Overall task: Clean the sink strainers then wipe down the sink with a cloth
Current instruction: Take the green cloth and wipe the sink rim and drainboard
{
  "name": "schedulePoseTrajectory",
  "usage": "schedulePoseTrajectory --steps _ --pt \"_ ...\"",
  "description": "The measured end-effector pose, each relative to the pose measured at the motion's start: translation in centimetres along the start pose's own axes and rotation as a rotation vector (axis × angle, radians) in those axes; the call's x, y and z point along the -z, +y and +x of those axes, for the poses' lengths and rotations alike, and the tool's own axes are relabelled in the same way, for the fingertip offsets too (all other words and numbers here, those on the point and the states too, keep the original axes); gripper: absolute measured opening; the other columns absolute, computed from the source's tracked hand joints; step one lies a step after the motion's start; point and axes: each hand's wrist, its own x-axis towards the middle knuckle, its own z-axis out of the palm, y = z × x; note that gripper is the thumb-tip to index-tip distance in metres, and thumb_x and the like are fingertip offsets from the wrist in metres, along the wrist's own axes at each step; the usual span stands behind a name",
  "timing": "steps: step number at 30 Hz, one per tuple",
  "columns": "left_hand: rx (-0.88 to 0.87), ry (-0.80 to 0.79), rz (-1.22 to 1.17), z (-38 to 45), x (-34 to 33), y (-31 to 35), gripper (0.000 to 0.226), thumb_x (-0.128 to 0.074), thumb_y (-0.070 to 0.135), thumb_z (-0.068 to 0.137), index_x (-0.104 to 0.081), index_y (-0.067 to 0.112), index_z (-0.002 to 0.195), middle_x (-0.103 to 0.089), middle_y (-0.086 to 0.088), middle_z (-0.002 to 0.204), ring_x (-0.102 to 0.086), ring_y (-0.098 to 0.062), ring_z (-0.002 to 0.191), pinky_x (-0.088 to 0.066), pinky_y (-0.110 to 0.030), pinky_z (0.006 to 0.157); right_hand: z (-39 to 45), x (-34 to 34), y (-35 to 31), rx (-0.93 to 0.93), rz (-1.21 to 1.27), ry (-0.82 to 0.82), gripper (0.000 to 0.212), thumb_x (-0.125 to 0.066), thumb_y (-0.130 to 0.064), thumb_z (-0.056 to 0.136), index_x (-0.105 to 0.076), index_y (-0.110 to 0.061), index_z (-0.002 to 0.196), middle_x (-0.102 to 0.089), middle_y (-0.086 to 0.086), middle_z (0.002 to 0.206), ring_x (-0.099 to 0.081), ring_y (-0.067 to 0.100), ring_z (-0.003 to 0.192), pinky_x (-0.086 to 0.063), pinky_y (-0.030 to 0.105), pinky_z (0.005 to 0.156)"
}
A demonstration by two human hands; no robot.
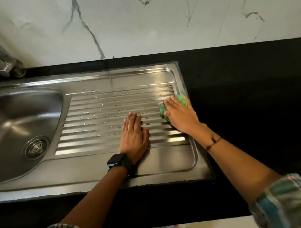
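No writing is readable anywhere. The right hand (180, 116), fingers straight, presses a green cloth (165, 109) at the drainboard's (171, 157) right edge, beside black counter (249, 98). The left hand (134, 138) lies flat, fingers straight, on the ridges.

green cloth (182, 99) bunched at drainboard's (128, 100) far-right edge

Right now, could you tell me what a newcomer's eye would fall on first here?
The green cloth stands out, pressed under the right hand at the right edge of the steel drainboard. The left hand lies flat on the wet ridges nearby. The strainer sits in the basin at left.
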Motion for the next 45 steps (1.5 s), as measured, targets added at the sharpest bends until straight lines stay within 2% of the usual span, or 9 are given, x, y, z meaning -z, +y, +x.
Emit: schedulePoseTrajectory --steps 5,10,17,21,25,30,34,39,45 --pt "0.01 -0.015 0.0 -2.0 1.5 -2.4 0.064 -0.022 0.043 0.088 -0.023 0.01 0.142 -0.018 -0.01 0.154 -0.006 -0.019 0.144 0.004 -0.029 0.116 -8.2 -1.6 -1.2 -0.016 -0.129 0.045 0.055 -0.027 -0.039 0.096 -0.025 -0.014 0.145 -0.022 0.002 0.155 -0.01 0.014 0.145 0.009 0.04 0.113" --pt "0.037 -0.034 0.115 -3.0 3.3 -5.3 0.069 -0.02 0.046 0.087 -0.02 0.008 0.143 -0.014 -0.011 0.155 -0.002 -0.021 0.145 0.003 -0.033 0.117 -6.0 -0.7 -1.9 -0.077 -0.103 0.019 0.051 -0.023 -0.033 0.099 -0.025 -0.011 0.145 -0.014 0.007 0.157 -0.001 0.018 0.146 0.005 0.046 0.115" --pt "0.158 0.048 0.111 -3.9 6.5 -9.4 0.069 -0.024 0.045 0.086 -0.022 0.006 0.143 -0.016 -0.014 0.154 -0.004 -0.024 0.144 0.002 -0.035 0.116 -6.2 0.2 -3.2 -0.136 -0.259 0.198 0.03 -0.048 -0.027 0.09 -0.064 -0.01 0.108 -0.057 0.014 0.108 -0.045 0.034 0.106 -0.028 0.047 0.092" --pt "0.198 0.051 0.034 -4.8 8.1 -12.2 0.067 -0.026 0.041 0.085 -0.023 0.004 0.142 -0.017 -0.015 0.154 -0.007 -0.024 0.144 -0.002 -0.038 0.119 -5.5 -0.7 -6.3 -0.04 -0.146 0.224 0.028 -0.055 -0.026 0.087 -0.066 -0.007 0.104 -0.065 0.011 0.102 -0.052 0.031 0.1 -0.027 0.039 0.086" --pt "0.141 0.02 -0.047 -4.7 7.9 -11.8 0.064 -0.027 0.037 0.086 -0.026 0.005 0.141 -0.021 -0.013 0.153 -0.011 -0.022 0.144 -0.004 -0.036 0.119 -3.4 -2.5 -12.9 0.066 -0.039 0.294 0.024 -0.065 -0.023 0.081 -0.068 -0.006 0.098 -0.068 0.009 0.098 -0.058 0.028 0.097 -0.042 0.038 0.088" --pt "0.116 0.047 -0.116 -4.7 8.2 -11.7 0.062 -0.027 0.034 0.085 -0.032 0.001 0.138 -0.027 -0.015 0.15 -0.015 -0.023 0.143 -0.011 -0.042 0.119 0.3 -4.2 -21.3 0.228 0.038 0.232 0.026 -0.046 -0.019 0.088 -0.062 -0.008 0.106 -0.062 0.008 0.111 -0.049 0.028 0.11 -0.035 0.041 0.094" --pt "0.185 0.09 -0.211 -4.8 8.9 -12.5 0.063 -0.028 0.036 0.085 -0.032 0.003 0.139 -0.026 -0.014 0.151 -0.015 -0.023 0.143 -0.01 -0.038 0.119 -2.3 -2.9 -17.1 0.296 0.049 0.235 0.024 -0.058 -0.017 0.084 -0.065 -0.01 0.105 -0.066 0.008 0.11 -0.055 0.03 0.106 -0.041 0.041 0.09" --pt "0.309 0.129 -0.191 -4.7 11.1 -16.0 0.061 -0.025 0.035 0.086 -0.038 0.001 0.134 -0.031 -0.02 0.147 -0.02 -0.032 0.14 -0.009 -0.041 0.118 -8.8 0.7 -3.9 0.057 -0.103 0.248 0.032 -0.076 -0.009 0.07 -0.069 -0.006 0.102 -0.07 0.016 0.1 -0.063 0.036 0.089 -0.051 0.044 0.079" --pt "0.353 0.175 -0.385 -4.4 11.1 -16.3 0.059 -0.026 0.035 0.084 -0.043 0.0 0.13 -0.041 -0.024 0.137 -0.035 -0.037 0.13 -0.029 -0.052 0.108 -6.8 1.0 -3.9 0.145 -0.155 0.087 0.032 -0.07 -0.005 0.076 -0.067 0.002 0.107 -0.063 0.024 0.103 -0.056 0.043 0.093 -0.047 0.048 0.082"
